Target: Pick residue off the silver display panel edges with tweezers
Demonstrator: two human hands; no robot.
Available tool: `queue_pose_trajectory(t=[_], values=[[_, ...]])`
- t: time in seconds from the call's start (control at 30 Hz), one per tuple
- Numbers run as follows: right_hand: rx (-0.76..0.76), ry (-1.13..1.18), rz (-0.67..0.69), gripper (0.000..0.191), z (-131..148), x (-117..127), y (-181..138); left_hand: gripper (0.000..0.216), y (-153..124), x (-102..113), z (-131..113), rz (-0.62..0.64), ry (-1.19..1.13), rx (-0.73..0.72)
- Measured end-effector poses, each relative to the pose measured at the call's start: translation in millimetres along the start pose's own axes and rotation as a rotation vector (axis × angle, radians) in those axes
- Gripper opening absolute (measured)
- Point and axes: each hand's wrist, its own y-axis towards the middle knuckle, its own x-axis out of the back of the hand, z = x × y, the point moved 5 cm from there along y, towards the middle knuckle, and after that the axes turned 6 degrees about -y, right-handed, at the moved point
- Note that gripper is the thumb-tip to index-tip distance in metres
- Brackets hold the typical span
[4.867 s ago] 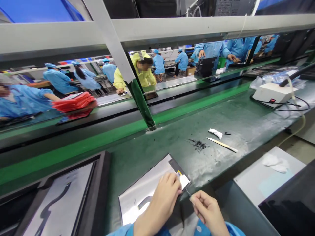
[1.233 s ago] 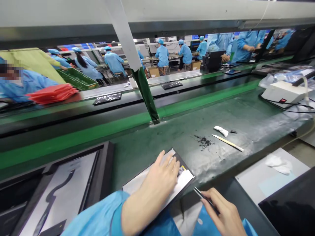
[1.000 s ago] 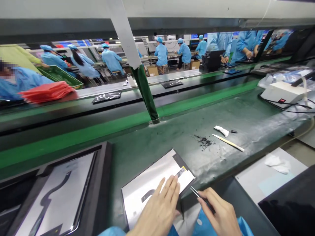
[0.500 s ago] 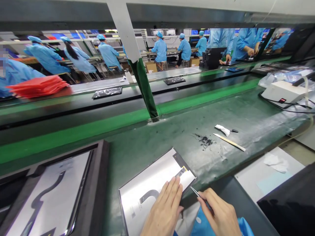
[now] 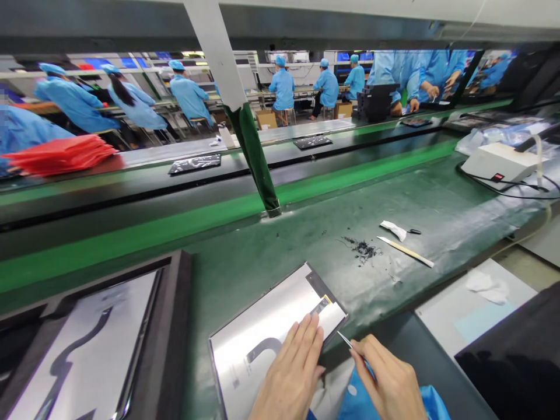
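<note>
A tablet-sized display panel with a silvery back lies at an angle on the green mat. A dark curved flex cable runs over its back, and a small yellow-edged part sits by its right end. My left hand rests flat on the panel, fingers stretched out side by side, covering part of the cable. In a pinch, my right hand holds metal tweezers. Their tips point at the panel's lower right edge, close beside it; I cannot tell whether they touch.
Left stands a dark foam tray holding another panel. Black scraps, a pale pointed stick and a white wrapped piece lie on the mat. A white device stands right. Behind the post, black wrapped packs lie on a belt.
My hands keep almost the same pose over the panel. The view has shifted slightly. On the belt, the wrapped packs have moved a little to the right, and a co-worker's hands have moved at the back.
</note>
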Motion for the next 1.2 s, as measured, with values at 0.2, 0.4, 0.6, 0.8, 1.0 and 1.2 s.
queue_pose_trajectory(t=[0.2, 0.4, 0.6, 0.8, 1.0, 1.2], values=[[-0.044, 0.056, -0.015, 0.028, -4.0, -1.2, -1.6, 0.041, -1.4, -1.4, 0.6, 0.009, -0.036, 0.014], [-0.100, 0.075, -0.025, 0.026, -8.9, 9.0, 3.6, 0.039, -1.9, -1.5, 0.5, 0.009, -0.006, 0.000], [-0.028, 0.033, 0.015, 0.030, -0.1, 7.8, 5.8, 0.043, -0.9, -0.8, 1.8, -0.004, -0.029, 0.011], [-0.091, 0.007, -0.025, 0.033, -5.8, 10.7, 9.2, 0.040, -3.1, -3.2, 1.1, 0.016, 0.012, -0.015], [-0.192, -0.036, -0.006, 0.039, -16.0, 12.9, 11.7, 0.038, -7.5, -8.1, 1.9, 0.054, 0.063, -0.040], [-0.193, -0.045, -0.027, 0.041, -13.9, 14.2, 13.1, 0.038, -7.1, -6.4, 2.3, 0.038, 0.051, -0.051]])
